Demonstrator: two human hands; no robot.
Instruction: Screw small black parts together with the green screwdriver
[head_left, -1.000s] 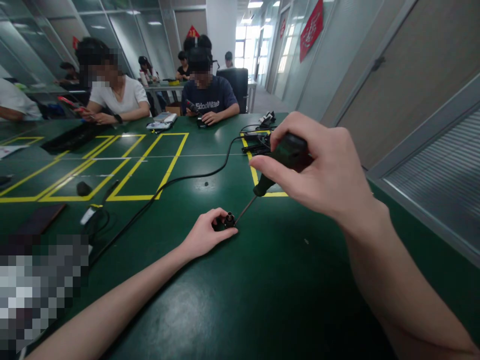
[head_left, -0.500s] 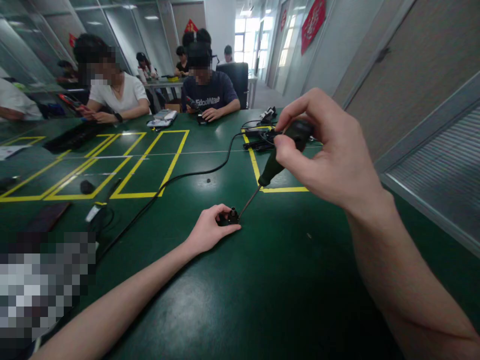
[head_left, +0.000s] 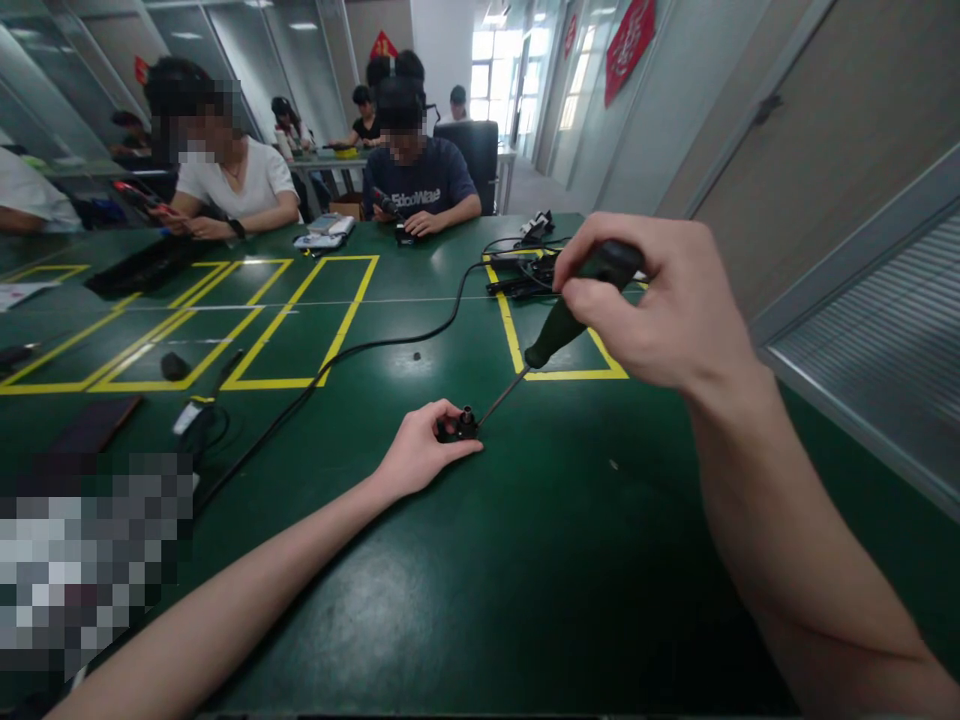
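My left hand (head_left: 424, 448) is closed around a small black part (head_left: 466, 426) on the green table, thumb on the near side and fingers on the far side. A short round stub stands up from that part; its exact kind I cannot make out. In my right hand (head_left: 660, 300) is a screwdriver (head_left: 551, 335) with a dark green and black handle, gripped near its top end between thumb and fingers. Its thin metal shaft slants down to the left, and the tip meets the right side of the black part.
A black cable (head_left: 360, 350) runs across the green table (head_left: 525, 580) to a pile of black parts (head_left: 525, 275) inside yellow tape. Left lie a dark flat object (head_left: 90, 435) and a black tray (head_left: 142, 265). Across the table sit two people, one in a dark T-shirt (head_left: 424, 185).
My right hand has dropped a little and shifted right, its wrist turned, with the screwdriver leaning lower. The left hand keeps its hold on the black part.
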